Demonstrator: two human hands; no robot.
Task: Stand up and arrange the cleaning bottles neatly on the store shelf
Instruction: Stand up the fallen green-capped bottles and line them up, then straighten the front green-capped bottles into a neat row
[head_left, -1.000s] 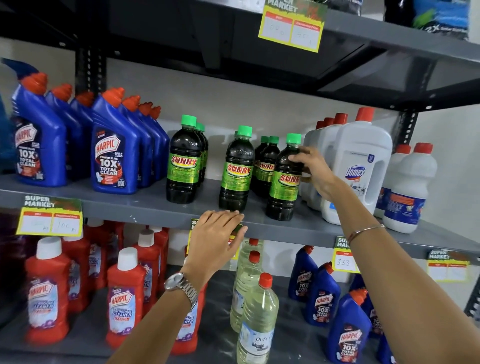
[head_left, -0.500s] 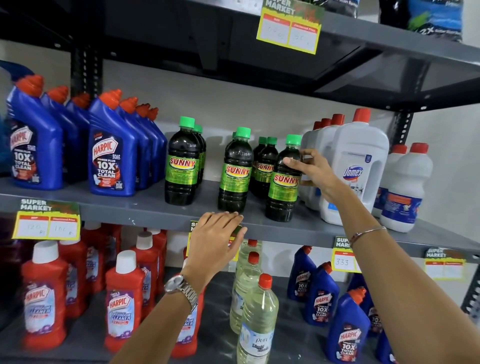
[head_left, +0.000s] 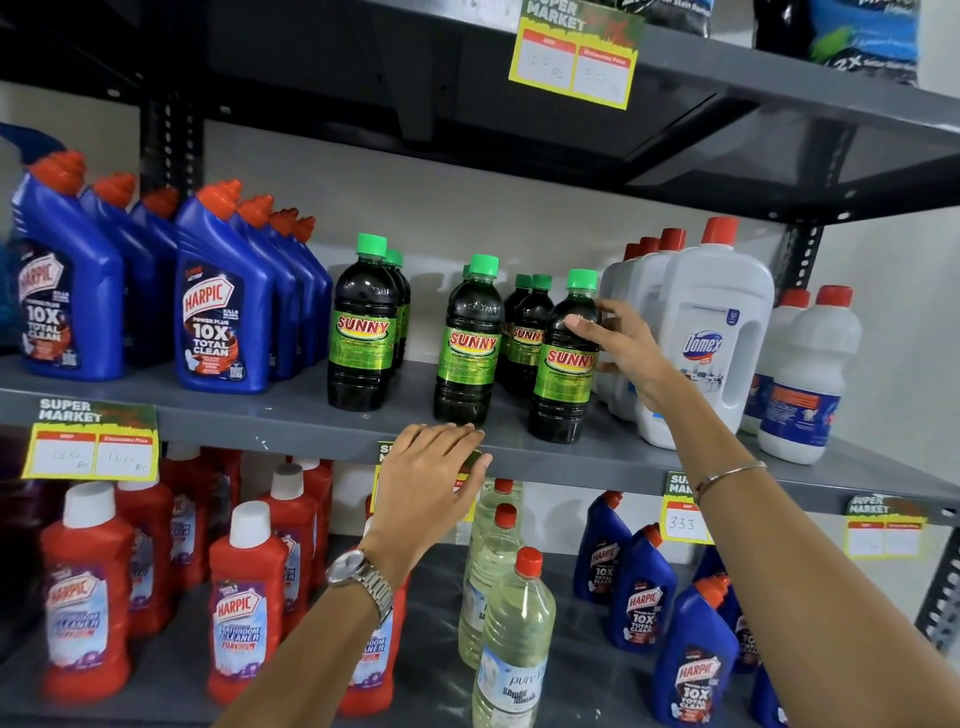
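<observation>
Dark Sunny bottles with green caps stand upright on the grey middle shelf (head_left: 291, 421). My right hand (head_left: 618, 348) wraps the shoulder of the rightmost front Sunny bottle (head_left: 563, 379), fingers across its front and thumb behind. Another Sunny bottle (head_left: 470, 348) stands just to its left, a third (head_left: 363, 332) further left, with more behind them. My left hand (head_left: 434, 473) rests flat on the shelf's front edge below the middle bottle, fingers together, holding nothing. Blue Harpic bottles (head_left: 223, 301) fill the left of the shelf.
White Domex bottles (head_left: 717, 332) crowd the right hand's far side. The lower shelf holds red Harpic bottles (head_left: 244, 613), clear bottles with red caps (head_left: 511, 639) and blue Harpic bottles (head_left: 691, 660). Yellow price tags (head_left: 91, 441) hang on shelf edges. A dark shelf (head_left: 727, 78) sits overhead.
My right hand has slid from the bottle's far side round onto its front shoulder, closing on it. The left hand has stayed on the shelf edge.
</observation>
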